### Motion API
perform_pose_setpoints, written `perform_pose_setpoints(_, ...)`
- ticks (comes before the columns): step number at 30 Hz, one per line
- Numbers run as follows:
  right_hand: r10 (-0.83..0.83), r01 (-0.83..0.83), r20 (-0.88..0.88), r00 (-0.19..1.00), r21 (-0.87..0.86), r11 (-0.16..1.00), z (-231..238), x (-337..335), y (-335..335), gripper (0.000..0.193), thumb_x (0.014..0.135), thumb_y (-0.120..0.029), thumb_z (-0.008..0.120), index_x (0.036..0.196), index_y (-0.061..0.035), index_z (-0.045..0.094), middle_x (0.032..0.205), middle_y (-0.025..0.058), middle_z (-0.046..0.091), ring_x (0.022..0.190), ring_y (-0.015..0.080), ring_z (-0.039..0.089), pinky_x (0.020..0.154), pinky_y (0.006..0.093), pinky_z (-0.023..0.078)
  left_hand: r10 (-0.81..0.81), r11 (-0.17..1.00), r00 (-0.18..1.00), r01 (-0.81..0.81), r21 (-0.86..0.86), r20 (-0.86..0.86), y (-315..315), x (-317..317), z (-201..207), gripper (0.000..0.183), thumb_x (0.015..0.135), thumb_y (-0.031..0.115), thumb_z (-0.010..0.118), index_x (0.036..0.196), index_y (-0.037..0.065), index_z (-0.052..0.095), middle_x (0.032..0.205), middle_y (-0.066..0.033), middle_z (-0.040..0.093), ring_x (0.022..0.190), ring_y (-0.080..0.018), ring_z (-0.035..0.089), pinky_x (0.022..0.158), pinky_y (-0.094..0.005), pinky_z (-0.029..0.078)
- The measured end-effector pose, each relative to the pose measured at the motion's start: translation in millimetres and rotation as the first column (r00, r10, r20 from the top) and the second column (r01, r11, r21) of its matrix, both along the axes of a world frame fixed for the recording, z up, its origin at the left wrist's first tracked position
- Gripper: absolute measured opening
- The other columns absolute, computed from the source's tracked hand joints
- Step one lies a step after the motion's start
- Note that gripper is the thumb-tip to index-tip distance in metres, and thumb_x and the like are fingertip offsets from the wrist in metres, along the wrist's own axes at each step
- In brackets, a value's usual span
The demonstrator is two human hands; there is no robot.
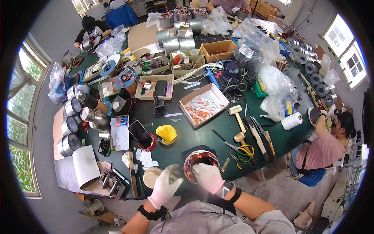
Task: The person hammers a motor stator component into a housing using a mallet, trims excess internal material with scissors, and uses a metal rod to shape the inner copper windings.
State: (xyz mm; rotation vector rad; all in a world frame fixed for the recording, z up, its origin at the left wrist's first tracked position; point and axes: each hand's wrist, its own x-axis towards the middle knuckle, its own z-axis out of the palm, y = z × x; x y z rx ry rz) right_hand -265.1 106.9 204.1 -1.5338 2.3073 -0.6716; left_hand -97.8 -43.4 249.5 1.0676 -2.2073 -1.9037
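A pale round block (150, 178) sits beside the gloved left hand (166, 185), its fingers curled apart; at the table's (196, 138) near edge, a copper-wound ring (189, 164) meets the right hand (208, 178), whose hidden fingertips leave the grip unclear, left of scissors (235, 148).

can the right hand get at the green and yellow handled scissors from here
Likely yes: the scissors lie right of the right hand, past a small tube, handles uncovered, though the hand is at the copper coil.
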Motion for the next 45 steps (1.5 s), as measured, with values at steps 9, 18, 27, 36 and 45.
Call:
perform_pose_setpoints(9,-0.126,0.127,-0.013,0.992,0.014,0.992,19.8,-6.6,10.6,0.036,0.096,-0.029,0.072,0.121,-0.0054,0.063,0.093,0.0144,0.07,0.08,0.0352,0.073,0.068,0.0456,0.059,-0.094,0.994,0.995,0.092,-0.059,-0.018,7.5,-24.1,-6.8,0.048,0.095,0.003,0.073,0.141,-0.002,0.058,0.093,0.0016,0.059,0.078,-0.0046,0.053,0.072,-0.0208,0.047)
perform_pose_setpoints(18,-0.119,0.119,0.013,0.993,-0.022,0.993,18.6,-17.7,23.0,0.01,0.096,-0.017,0.066,0.101,-0.0087,0.066,0.088,0.0121,0.069,0.078,0.0338,0.072,0.066,0.0459,0.058,0.168,0.963,0.985,-0.154,0.223,-0.043,-6.4,-15.5,-26.2,0.023,0.109,0.014,0.057,0.122,0.0,0.071,0.085,-0.0021,0.071,0.069,-0.0064,0.062,0.065,-0.0246,0.051)
perform_pose_setpoints(27,0.03,-0.031,-0.067,0.997,-0.013,0.999,2.4,-7.8,-5.9,0.012,0.096,-0.019,0.067,0.099,-0.0077,0.067,0.091,0.0117,0.069,0.08,0.0309,0.072,0.07,0.0446,0.058,0.19,0.961,0.981,-0.176,0.214,-0.047,3.0,-18.2,-20.3,0.026,0.113,0.015,0.053,0.124,-0.003,0.068,0.088,-0.0055,0.069,0.071,-0.0083,0.064,0.065,-0.0236,0.051)
perform_pose_setpoints(36,-0.531,0.689,0.743,0.409,0.13,0.713,69.9,-49.6,134.8,0.009,0.093,-0.008,0.066,0.093,0.0006,0.069,0.075,0.0046,0.067,0.067,0.0121,0.065,0.061,0.029,0.051,0.348,0.895,0.934,-0.305,0.325,-0.085,-8.3,16.0,-20.1,0.025,0.112,0.015,0.055,0.125,-0.001,0.067,0.087,-0.0064,0.068,0.07,-0.0089,0.063,0.065,-0.0238,0.051)
perform_pose_setpoints(45,-0.657,0.851,0.739,-0.149,0.435,0.296,-4.5,-31.0,297.7,0.003,0.094,-0.008,0.06,0.093,-0.0046,0.059,0.076,0.0051,0.063,0.055,0.015,0.06,0.05,0.0312,0.053,0.581,0.77,0.811,-0.521,0.369,-0.067,-18.4,62.2,-36.3,0.025,0.113,0.017,0.053,0.113,-0.004,0.066,0.088,-0.0066,0.07,0.067,-0.0103,0.064,0.062,-0.024,0.051)
